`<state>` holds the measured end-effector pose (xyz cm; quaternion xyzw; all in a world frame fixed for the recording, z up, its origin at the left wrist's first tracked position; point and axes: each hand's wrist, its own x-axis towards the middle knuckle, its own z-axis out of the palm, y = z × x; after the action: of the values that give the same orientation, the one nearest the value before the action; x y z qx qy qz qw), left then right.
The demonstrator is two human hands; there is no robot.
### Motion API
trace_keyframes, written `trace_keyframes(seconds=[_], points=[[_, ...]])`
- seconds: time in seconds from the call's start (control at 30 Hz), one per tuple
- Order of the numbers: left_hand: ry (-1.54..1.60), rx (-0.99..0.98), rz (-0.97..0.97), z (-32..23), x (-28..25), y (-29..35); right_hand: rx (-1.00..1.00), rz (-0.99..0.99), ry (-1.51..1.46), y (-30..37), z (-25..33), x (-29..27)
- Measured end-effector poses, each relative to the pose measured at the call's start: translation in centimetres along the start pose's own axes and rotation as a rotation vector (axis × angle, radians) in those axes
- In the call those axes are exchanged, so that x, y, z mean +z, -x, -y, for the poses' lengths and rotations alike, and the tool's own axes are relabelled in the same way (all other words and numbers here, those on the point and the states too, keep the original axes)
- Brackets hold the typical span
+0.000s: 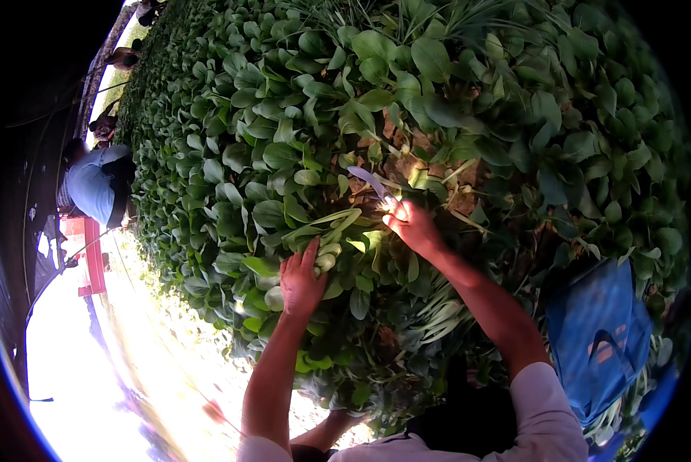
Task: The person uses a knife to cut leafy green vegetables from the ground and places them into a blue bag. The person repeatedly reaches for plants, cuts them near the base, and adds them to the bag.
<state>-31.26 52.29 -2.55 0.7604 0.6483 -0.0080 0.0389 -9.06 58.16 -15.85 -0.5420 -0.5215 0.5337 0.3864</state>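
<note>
Close to the soil, my right hand is closed round a knife. Its pale, slightly curved blade points up and to the left, while the handle is mostly hidden in my fist. Lower and to the left, my left hand has its fingers bent over a bunch of leafy greens, whose pale stems stretch toward the knife. Around both hands grow broad-leaved green plants. Just beyond the knife, brown soil shows between cut stems and loose leaves.
A blue bag lies on the plants at the right. Pulled greens with pale stems rest below my right forearm. Far left, a person in a light blue top bends over the bed's edge, near a red plastic crate.
</note>
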Motion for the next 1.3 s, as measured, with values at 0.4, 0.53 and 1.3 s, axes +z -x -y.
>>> trace_keyframes(seconds=[0.4,0.53,1.3], points=[[0.777,-0.262,0.145,0.4,-10.9,-2.4,0.097,0.356,-0.403,0.8,10.5,-4.7],[0.614,-0.082,0.429,-5.8,-12.5,-8.3,0.035,0.371,-0.820,2.6,13.7,-3.9],[-0.337,0.200,0.026,7.8,2.0,-9.0,-0.006,0.248,1.006,-6.0,0.2,7.2]])
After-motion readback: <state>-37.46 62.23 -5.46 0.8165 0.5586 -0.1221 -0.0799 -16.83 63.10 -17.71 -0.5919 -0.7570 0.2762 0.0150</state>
